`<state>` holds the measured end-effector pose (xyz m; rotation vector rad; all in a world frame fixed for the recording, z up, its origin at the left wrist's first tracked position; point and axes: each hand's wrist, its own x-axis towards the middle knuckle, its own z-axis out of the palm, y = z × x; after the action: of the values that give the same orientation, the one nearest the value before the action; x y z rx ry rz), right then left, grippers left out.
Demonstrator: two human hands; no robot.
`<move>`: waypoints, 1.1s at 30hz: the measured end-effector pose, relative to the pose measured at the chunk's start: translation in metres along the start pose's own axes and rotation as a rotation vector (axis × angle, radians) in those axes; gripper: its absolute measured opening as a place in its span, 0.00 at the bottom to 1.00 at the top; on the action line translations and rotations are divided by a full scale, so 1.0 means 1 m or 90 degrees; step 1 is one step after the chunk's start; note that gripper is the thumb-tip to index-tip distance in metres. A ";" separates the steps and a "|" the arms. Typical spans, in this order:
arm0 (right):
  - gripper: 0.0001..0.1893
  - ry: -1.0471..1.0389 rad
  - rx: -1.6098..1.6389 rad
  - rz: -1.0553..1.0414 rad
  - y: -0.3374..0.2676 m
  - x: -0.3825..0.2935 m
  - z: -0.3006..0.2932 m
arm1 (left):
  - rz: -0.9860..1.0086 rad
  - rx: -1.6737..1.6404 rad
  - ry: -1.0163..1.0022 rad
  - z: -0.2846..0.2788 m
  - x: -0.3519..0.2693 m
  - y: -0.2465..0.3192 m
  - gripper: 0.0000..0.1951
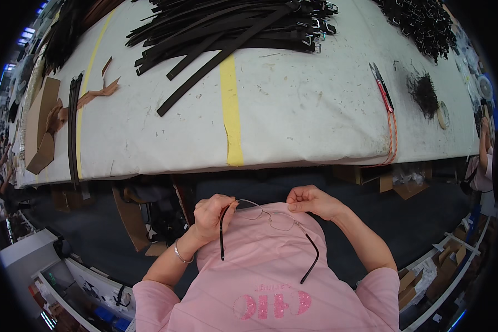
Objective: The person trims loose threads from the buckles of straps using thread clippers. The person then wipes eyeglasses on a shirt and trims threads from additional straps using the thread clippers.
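Observation:
My left hand grips a pair of thin metal-framed eyeglasses near one hinge. Their dark temples are unfolded and hang toward my chest, and the lenses lie over the front of my pink T-shirt. With thumb and forefinger my right hand pinches the shirt's raised lower edge, just beyond the other lens. Both hands are in front of my body, below the near edge of the white-covered table.
Dark belts with metal buckles are piled on the table, with more buckled straps at far right. Red-handled thread snips, a tape roll and a cardboard piece lie there too. Another person is at the right rim.

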<state>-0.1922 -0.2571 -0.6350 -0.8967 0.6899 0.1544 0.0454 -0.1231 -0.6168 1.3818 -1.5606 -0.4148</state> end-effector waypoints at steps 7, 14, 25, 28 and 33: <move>0.07 -0.025 0.037 0.008 0.002 0.002 -0.003 | -0.116 -0.013 0.025 0.000 -0.007 0.000 0.07; 0.07 -0.006 0.086 0.051 0.001 0.006 -0.007 | -0.156 -0.048 -0.064 0.009 -0.002 0.000 0.06; 0.04 0.036 0.145 -0.008 -0.027 0.003 0.038 | -0.108 -0.094 -0.177 0.027 -0.004 0.004 0.06; 0.08 0.072 -0.193 -0.095 -0.033 0.002 0.058 | -0.129 -0.129 -0.187 0.032 -0.011 0.003 0.06; 0.06 0.066 -0.332 -0.076 -0.032 0.006 0.066 | -0.183 -0.125 -0.211 0.032 -0.016 0.004 0.05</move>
<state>-0.1427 -0.2279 -0.5894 -1.4505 0.7027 0.1864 0.0150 -0.1183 -0.6351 1.4365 -1.5330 -0.9886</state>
